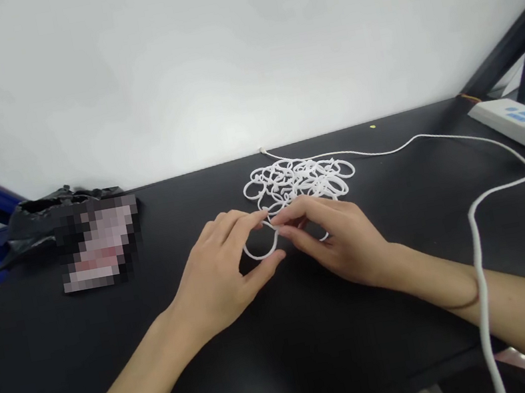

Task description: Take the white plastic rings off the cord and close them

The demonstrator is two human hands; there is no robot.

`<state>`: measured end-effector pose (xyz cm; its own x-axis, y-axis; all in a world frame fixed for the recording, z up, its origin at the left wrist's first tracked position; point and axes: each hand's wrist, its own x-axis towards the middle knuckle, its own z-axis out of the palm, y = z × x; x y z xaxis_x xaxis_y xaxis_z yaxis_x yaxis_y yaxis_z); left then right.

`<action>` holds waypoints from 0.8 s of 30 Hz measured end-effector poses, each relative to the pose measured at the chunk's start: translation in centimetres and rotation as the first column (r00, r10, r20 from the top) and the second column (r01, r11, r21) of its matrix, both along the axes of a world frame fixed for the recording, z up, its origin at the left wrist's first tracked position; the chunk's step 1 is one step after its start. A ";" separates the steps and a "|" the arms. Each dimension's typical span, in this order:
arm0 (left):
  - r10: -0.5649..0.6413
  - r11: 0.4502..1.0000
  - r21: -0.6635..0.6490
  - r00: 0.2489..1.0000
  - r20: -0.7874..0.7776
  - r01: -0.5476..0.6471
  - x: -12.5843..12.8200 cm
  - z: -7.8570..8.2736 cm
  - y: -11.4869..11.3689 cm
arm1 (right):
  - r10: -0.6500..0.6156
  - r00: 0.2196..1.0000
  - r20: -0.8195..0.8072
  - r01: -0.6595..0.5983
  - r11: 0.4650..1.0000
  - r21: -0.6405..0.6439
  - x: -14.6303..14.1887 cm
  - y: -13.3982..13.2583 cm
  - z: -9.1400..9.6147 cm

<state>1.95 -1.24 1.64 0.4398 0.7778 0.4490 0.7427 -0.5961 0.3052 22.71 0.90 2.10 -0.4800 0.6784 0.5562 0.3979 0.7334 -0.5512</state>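
A tangled, looped heap of white cord (pixel 297 180) lies on the black table in front of me. One round loop (pixel 262 257) sticks out toward me, between my two hands. My right hand (pixel 337 234) pinches the cord beside this loop with thumb and index finger. Around the loop's left side, my left hand (pixel 221 268) is held with thumb and fingers apart, its fingertips at the top of the loop. Whether those fingertips touch the cord is unclear. My right hand covers part of the heap's near edge.
Behind the heap, a thin white cable (pixel 371 153) runs rightward from its end near the wall. A thicker white cable (pixel 478 253) crosses over my right forearm. Black plastic (pixel 33 223) and a pixelated item (pixel 103 245) lie left. A white box (pixel 513 122) stands right.
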 end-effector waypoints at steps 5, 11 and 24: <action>-0.003 0.997 0.072 1.000 -0.018 0.004 -0.1 0.0 0.1 | 0.067 0.998 -0.007 -0.067 0.997 0.033 0.1 0.0 0.0; -0.020 0.997 0.073 1.000 -0.024 0.022 -0.1 0.1 0.1 | 0.077 0.997 -0.001 -0.077 0.997 0.019 0.0 0.0 0.0; -0.019 0.997 0.074 1.000 -0.004 0.020 0.2 0.2 -0.1 | 0.085 0.996 0.002 -0.085 0.996 0.001 0.1 0.1 0.4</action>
